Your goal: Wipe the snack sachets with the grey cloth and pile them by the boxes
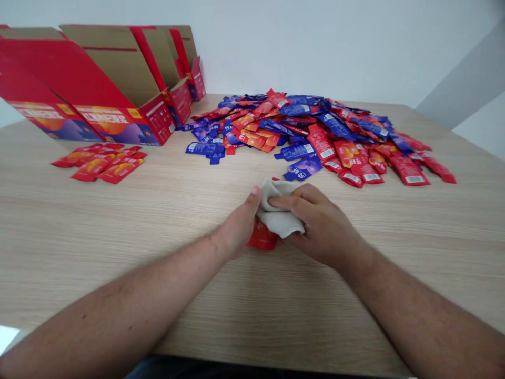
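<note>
Red display cartons [118,118] left of sachet heap [300,131] | small red sachet stack [100,162] left of heap | left hand [236,231] below heap, thumb and fingers pinching grey cloth [280,216] | red sachet [262,238] beneath cloth, nearer left hand, long axis hidden | right hand [319,223] fingers closed over cloth

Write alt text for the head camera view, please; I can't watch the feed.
The left hand and right hand grip an off-white cloth over a red sachet on a light wood table. Beyond lie a large heap of red and blue sachets, a small group of red sachets, and open red cardboard boxes.
</note>
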The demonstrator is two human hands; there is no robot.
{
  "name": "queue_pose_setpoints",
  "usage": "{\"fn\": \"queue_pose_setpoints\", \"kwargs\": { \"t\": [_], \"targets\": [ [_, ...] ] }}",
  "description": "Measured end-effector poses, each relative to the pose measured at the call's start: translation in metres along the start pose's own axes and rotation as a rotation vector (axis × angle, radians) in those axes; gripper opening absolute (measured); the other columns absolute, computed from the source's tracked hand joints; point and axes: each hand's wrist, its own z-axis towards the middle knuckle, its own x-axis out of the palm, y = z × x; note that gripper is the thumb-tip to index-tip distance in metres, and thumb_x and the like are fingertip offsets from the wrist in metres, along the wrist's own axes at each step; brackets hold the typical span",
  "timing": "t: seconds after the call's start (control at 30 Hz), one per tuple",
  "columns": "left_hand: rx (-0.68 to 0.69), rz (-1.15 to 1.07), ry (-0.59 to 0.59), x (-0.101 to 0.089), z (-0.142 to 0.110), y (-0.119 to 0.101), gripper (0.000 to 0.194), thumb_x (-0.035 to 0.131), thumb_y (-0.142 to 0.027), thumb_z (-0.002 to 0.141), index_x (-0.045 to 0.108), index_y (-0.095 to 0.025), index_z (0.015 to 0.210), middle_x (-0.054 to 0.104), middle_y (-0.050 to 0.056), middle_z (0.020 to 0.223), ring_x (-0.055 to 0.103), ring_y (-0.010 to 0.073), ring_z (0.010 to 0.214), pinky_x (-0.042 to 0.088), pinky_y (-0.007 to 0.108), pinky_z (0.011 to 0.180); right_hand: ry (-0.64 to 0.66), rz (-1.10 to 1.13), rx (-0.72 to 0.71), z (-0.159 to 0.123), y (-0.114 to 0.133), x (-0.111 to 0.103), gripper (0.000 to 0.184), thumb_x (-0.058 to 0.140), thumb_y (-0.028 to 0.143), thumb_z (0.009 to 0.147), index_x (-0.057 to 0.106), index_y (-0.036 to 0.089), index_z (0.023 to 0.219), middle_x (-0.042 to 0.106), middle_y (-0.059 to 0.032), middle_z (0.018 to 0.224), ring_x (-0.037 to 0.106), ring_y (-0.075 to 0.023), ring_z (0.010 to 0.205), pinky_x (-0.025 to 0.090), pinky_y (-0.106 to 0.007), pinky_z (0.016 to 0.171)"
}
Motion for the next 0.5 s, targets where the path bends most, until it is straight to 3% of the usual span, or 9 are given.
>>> {"fn": "queue_pose_setpoints", "kwargs": {
  "t": [0.13, 0.3, 0.43, 0.5],
  "targets": [
    [-0.113, -0.006, 0.031, -0.0018, 0.0, -0.0009, 0.084, 0.031, -0.084, 0.104, 0.074, -0.013, 0.121, 0.08, 0.014, 0.092, 0.075, 0.0225, 0.069, 0.062, 0.035, 0.063, -0.108, -0.057, 0.062, 0.0008, -0.0042, -0.0004, 0.042, 0.071, 0.018, 0.089, 0.075, 0.023, 0.131, 0.077, -0.0119, 0.111, 0.072, -0.0311, 0.103, 0.063, -0.047, 0.09],
    [0.02, -0.032, 0.015, 0.0003, 0.0008, 0.0006, 0.071, 0.034, -0.071, 0.111, 0.074, -0.013, 0.126, 0.08, 0.012, 0.09, 0.073, 0.019, 0.066, 0.06, 0.03, 0.064, 0.012, -0.004, -0.008, -0.0001, -0.0005, 0.0002, 0.046, 0.079, 0.025, 0.088, 0.075, 0.025, 0.133, 0.074, -0.0116, 0.114, 0.071, -0.0287, 0.101, 0.063, -0.042, 0.085],
    [-0.108, -0.026, 0.043, -0.0019, 0.0005, -0.0011, 0.083, 0.033, -0.083, 0.105, 0.074, -0.013, 0.123, 0.08, 0.013, 0.092, 0.075, 0.0223, 0.067, 0.063, 0.035, 0.063, -0.104, -0.053, 0.035, 0.0009, -0.004, -0.0006, 0.042, 0.071, 0.016, 0.087, 0.075, 0.021, 0.129, 0.077, -0.0121, 0.111, 0.072, -0.0303, 0.103, 0.063, -0.046, 0.09],
    [-0.086, -0.023, 0.033, -0.0015, 0.0, -0.0012, 0.082, 0.036, -0.082, 0.104, 0.074, -0.013, 0.121, 0.079, 0.013, 0.088, 0.074, 0.0223, 0.066, 0.062, 0.034, 0.062, -0.087, -0.057, 0.031, 0.0007, -0.0026, -0.0011, 0.043, 0.072, 0.017, 0.088, 0.074, 0.021, 0.13, 0.076, -0.0127, 0.113, 0.072, -0.0303, 0.103, 0.063, -0.046, 0.089]
  ]
}}
